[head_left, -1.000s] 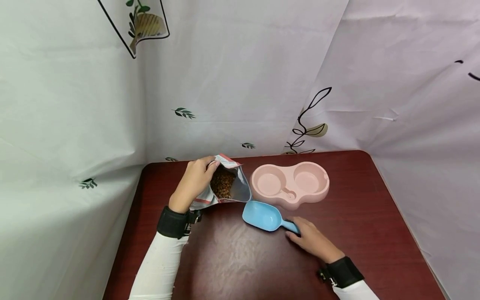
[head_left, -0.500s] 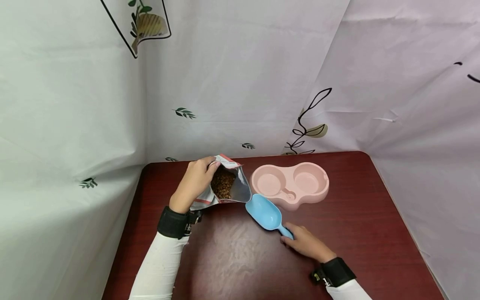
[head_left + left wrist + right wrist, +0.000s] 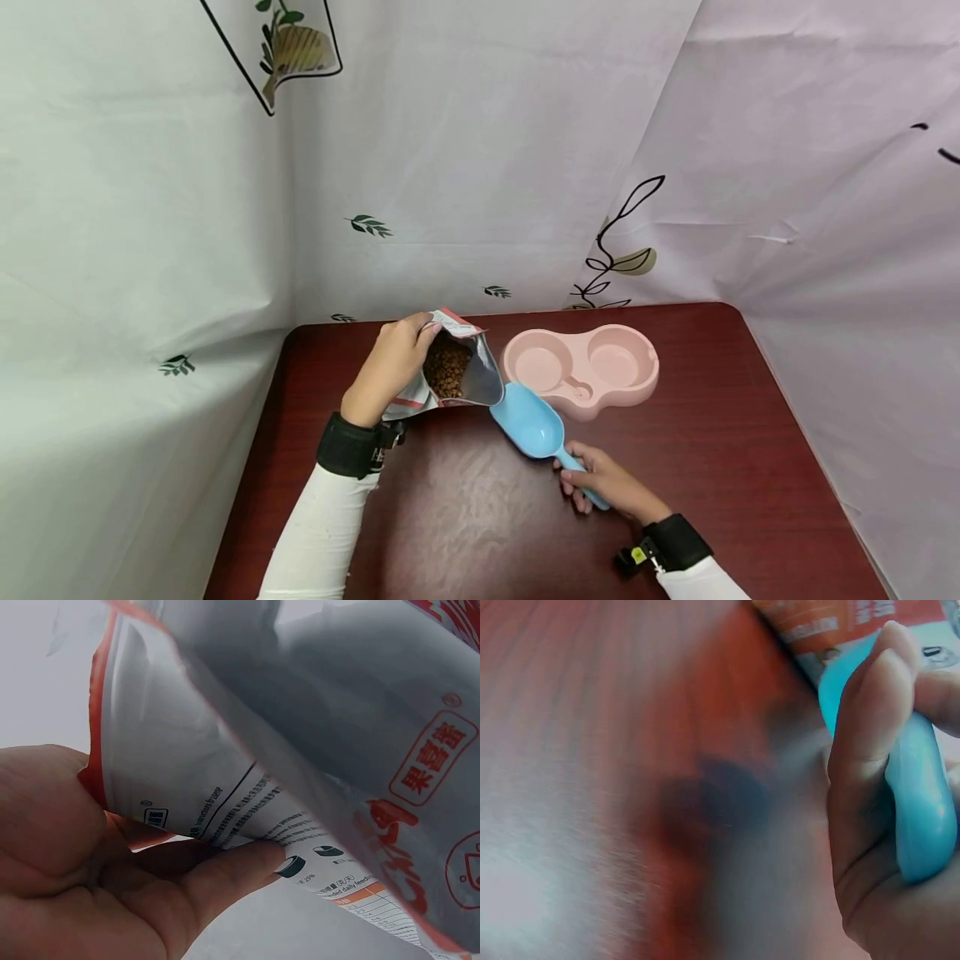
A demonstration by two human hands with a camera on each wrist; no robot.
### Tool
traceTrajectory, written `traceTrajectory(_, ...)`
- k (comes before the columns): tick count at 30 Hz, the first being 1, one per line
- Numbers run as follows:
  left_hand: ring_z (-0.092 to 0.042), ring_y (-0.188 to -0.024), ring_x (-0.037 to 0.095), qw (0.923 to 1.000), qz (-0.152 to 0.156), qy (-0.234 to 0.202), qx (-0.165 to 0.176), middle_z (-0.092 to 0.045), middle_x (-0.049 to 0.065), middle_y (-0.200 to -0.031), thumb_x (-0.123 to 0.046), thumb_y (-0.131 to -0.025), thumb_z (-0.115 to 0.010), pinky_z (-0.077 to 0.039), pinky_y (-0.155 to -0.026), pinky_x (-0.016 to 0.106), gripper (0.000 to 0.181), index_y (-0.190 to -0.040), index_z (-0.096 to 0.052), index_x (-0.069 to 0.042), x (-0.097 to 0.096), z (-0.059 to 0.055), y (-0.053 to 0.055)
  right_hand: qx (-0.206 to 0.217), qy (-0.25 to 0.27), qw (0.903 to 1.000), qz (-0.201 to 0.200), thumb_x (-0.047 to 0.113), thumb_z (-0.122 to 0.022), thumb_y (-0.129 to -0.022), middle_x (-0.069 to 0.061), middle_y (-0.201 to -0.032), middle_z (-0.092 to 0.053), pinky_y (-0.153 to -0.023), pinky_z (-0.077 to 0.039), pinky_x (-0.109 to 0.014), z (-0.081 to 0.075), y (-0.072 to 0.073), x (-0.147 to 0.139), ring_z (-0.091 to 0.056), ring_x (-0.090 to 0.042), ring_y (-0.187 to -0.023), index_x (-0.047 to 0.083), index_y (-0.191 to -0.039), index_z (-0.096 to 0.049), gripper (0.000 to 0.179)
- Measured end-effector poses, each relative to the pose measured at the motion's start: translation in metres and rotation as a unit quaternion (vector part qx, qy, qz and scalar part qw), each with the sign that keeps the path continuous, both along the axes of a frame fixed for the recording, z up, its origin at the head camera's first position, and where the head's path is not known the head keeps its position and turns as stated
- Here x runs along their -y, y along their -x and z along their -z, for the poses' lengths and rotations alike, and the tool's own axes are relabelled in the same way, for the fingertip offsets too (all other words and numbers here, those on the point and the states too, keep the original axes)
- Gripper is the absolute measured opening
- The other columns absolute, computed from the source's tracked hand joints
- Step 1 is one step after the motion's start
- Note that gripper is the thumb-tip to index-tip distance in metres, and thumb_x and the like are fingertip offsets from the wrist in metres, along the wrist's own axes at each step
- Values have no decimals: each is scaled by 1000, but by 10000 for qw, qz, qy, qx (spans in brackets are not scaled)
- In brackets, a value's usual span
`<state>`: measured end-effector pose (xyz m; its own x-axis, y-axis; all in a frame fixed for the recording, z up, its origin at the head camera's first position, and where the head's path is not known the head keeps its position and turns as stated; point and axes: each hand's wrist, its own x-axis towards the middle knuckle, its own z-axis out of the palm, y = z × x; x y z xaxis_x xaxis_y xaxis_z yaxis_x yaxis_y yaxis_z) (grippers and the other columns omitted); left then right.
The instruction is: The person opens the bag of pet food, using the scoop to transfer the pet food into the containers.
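Note:
My left hand (image 3: pixel 392 358) grips the upper edge of an opened bag of kibble (image 3: pixel 483 375), its mouth facing right. Brown kibble (image 3: pixel 447 369) shows inside against the silvery lining. In the left wrist view, thumb and fingers of the left hand (image 3: pixel 82 877) pinch the printed bag (image 3: pixel 157 712) at its red-edged side. A light blue scoop (image 3: pixel 531 425) is held by its handle in my right hand (image 3: pixel 603 482). No kibble shows in the scoop, whose tip lies close by the bag's lower right corner. The right wrist view shows fingers curled round the handle (image 3: pixel 926 802).
A pink double pet bowl (image 3: pixel 577 398) stands right of the bag, just behind the scoop. Both its hollows look bare. All this is on a dark red wooden table (image 3: pixel 735 450), with patterned white cloth (image 3: pixel 480 150) hanging behind and at the sides.
The scoop has turned so its tip points further up and left, and my right hand has shifted its hold along the handle. The left hand and bag have stayed nearly still.

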<state>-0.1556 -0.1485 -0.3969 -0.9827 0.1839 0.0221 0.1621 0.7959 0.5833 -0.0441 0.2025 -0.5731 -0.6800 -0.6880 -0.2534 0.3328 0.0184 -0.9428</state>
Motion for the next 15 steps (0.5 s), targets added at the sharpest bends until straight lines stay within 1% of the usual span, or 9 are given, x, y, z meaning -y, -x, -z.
traceTrajectory(2, -58, -135, 36, 10000, 10, 9, 24, -63, 22, -141, -27, -111, -51, -50, -106, 53, 44, -143, -59, 2, 0, 0, 0, 70, 48, 9999, 85, 7, -46, -110, -2, -84, -57, -50, -47, -19, -6, 2, -3, -52, -5, -55, -21, -123, -35, 33)
traceTrajectory(6, -56, -137, 35, 10000, 69, -10, 56, -61, 20, -144, -27, -111, -50, -49, -108, 53, 43, -145, -58, -1, 0, 1, -1, -40, 1, 9997, 258, 8, -43, -111, -2, -84, -52, -47, -38, -18, -16, 7, -11, -41, -3, -51, -17, -123, -37, 28)
traceTrajectory(11, -56, -138, 35, 9998, 192, -25, -21, -61, 20, -144, -25, -111, -51, -48, -110, 52, 41, -143, -60, -1, -1, 1, -1, -269, -7, 9990, 361, 9, -40, -112, -1, -83, -49, -45, -36, -19, -29, 12, -17, -41, -3, -52, -3, -123, -46, 18)
traceTrajectory(13, -56, -137, 35, 9998, 211, -9, -67, -62, 20, -143, -24, -110, -51, -48, -110, 52, 41, -142, -61, 0, -1, 1, -1, -394, 63, 9985, 374, 12, -39, -113, -2, -84, -49, -44, -36, -21, -35, 13, -18, -42, -3, -53, 0, -124, -48, 19)
traceTrajectory(15, -57, -136, 36, 9997, 232, 23, -115, -62, 20, -142, -22, -110, -52, -48, -109, 52, 40, -141, -61, 1, -1, 1, -1, -533, 177, 9977, 371, 14, -37, -114, -3, -84, -50, -42, -36, -24, -41, 14, -19, -44, -4, -54, 0, -126, -48, 22)
